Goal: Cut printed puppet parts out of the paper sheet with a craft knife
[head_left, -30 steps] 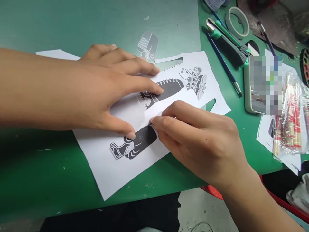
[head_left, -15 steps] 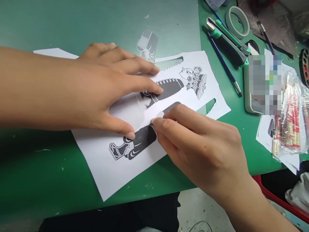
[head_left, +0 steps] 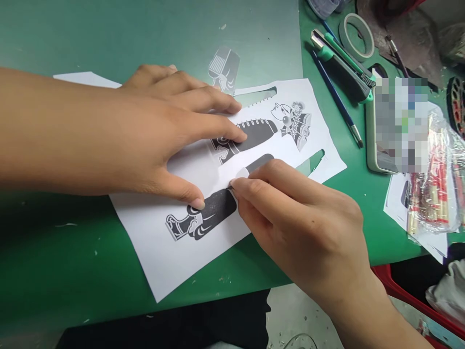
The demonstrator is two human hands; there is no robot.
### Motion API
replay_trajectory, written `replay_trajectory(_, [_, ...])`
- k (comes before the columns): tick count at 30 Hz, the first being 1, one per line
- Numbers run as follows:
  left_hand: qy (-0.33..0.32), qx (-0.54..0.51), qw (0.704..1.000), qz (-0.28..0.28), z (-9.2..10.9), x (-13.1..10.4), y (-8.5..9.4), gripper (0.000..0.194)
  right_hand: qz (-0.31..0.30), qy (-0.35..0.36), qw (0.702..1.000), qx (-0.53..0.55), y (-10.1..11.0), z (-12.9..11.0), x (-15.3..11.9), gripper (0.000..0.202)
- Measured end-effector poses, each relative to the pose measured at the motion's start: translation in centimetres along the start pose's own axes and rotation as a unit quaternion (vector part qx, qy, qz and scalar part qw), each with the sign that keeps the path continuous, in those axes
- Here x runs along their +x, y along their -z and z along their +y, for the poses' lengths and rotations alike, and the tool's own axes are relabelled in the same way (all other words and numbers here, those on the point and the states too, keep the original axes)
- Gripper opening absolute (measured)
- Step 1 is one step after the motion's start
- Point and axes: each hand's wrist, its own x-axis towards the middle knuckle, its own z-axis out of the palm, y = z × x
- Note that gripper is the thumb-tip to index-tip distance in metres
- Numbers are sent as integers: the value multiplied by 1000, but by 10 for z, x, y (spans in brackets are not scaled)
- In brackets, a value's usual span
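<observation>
A white printed sheet [head_left: 170,261] with black leg, arm and head figures lies on the green table [head_left: 54,271]. My left hand [head_left: 152,131] presses flat on the sheet, thumb beside the lower boot-leg print [head_left: 203,220] and fingertips on the upper dark print [head_left: 254,133]. My right hand [head_left: 294,218] pinches a small white paper flap [head_left: 236,172] between thumb and forefinger, just above the boot-leg print. A dark strip [head_left: 259,161] shows where the flap is lifted.
A cut-out figure [head_left: 223,68] lies above the sheet. At the right are a utility knife [head_left: 345,65], a blue pen [head_left: 337,99], a tape roll [head_left: 356,34], a phone [head_left: 378,140] and a plastic packet [head_left: 432,189]. The table's front edge runs close below the sheet.
My right hand has drawn the paper flap a little to the right, uncovering a dark strip beneath it. My left hand has stayed pressed on the sheet.
</observation>
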Motion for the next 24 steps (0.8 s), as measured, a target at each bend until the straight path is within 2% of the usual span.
replay_trajectory(8, [-35,-12,999,21,-2,-1,-1,82,-10,-16,1000,-13,4,-5,-2,20])
replay_trajectory(14, [-20,-18,1000,12,-2,0,-1,83,-10,-32,999,-26,4,-9,-4,19])
replay_trajectory(24, [-38,-5,999,21,-1,-1,-1,80,-5,-54,998,-27,5,-15,-4,21])
